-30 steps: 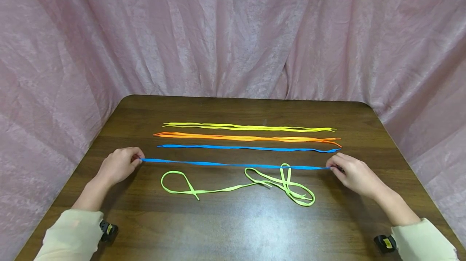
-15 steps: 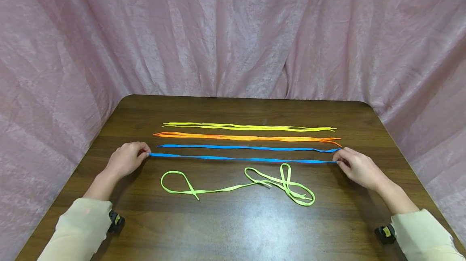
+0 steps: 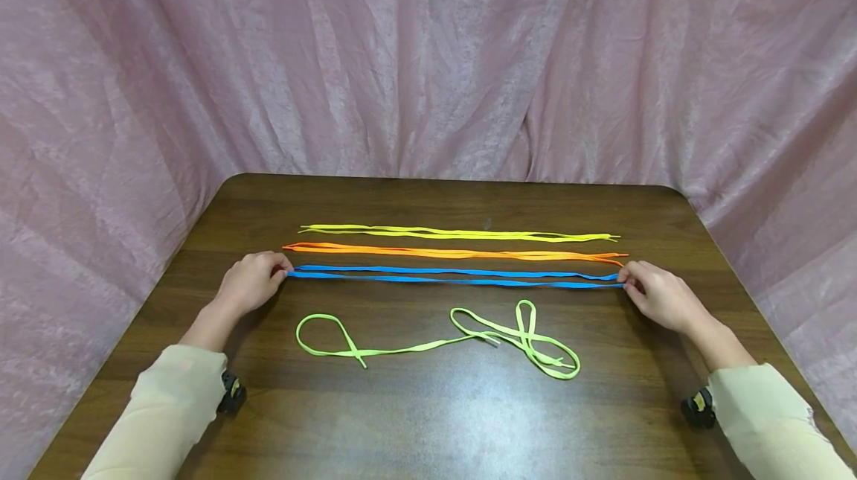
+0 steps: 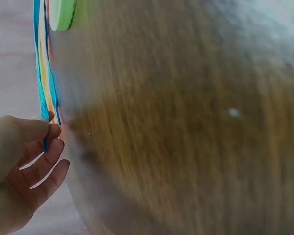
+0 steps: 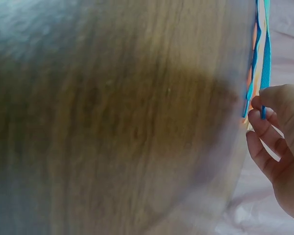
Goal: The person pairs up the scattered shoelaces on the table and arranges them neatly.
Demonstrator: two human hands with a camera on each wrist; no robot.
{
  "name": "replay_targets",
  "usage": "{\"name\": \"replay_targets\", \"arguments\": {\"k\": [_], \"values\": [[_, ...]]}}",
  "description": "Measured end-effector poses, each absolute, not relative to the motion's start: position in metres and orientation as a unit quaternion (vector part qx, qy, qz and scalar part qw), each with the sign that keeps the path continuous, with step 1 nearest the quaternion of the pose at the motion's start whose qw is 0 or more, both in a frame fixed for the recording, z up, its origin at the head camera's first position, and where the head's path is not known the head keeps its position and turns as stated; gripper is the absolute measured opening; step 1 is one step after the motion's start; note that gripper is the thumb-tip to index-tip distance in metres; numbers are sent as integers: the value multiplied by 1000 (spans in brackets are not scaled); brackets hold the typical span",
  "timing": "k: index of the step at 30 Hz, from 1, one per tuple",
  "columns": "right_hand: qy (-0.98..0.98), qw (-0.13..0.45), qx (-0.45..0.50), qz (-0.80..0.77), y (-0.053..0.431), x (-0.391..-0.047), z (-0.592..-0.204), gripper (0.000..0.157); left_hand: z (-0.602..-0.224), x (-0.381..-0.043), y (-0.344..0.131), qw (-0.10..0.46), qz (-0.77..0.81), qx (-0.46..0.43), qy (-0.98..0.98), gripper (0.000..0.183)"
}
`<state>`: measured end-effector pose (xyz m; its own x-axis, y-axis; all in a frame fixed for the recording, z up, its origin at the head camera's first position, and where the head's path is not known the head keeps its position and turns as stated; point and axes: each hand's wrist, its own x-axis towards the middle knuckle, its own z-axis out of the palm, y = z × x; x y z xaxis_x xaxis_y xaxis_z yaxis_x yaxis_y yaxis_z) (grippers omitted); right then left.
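A flat blue shoelace (image 3: 402,279) is stretched straight from side to side between both hands. My left hand (image 3: 251,283) pinches its left end between thumb and forefinger, as the left wrist view also shows. At the other end, my right hand (image 3: 659,298) pinches the lace close to its tip. Just behind it, nearly parallel, a second blue shoelace (image 3: 428,270) lies on the table. Farther back are the orange shoelaces (image 3: 428,253) and then the yellow shoelaces (image 3: 462,234), both laid out lengthwise.
Light green shoelaces (image 3: 408,349) lie in loose loops on the brown wooden table (image 3: 375,420), nearer to me than the blue ones. A pink curtain (image 3: 428,63) hangs behind the table. Each sleeve cuff carries a small black camera.
Both hands have moved away from me, carrying the taut blue shoelace from over the green loops to right beside the other blue shoelace. The remaining laces have stayed in place.
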<state>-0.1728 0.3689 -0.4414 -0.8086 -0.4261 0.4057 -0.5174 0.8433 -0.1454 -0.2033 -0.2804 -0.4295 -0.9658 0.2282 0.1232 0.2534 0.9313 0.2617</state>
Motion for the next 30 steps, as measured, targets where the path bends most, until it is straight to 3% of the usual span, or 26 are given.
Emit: {"name": "replay_targets", "arguments": {"k": [30], "values": [[-954,160,221,122,368,-193,-449,21,-430,-219,-277,51,-139,-79,-986,4]]}}
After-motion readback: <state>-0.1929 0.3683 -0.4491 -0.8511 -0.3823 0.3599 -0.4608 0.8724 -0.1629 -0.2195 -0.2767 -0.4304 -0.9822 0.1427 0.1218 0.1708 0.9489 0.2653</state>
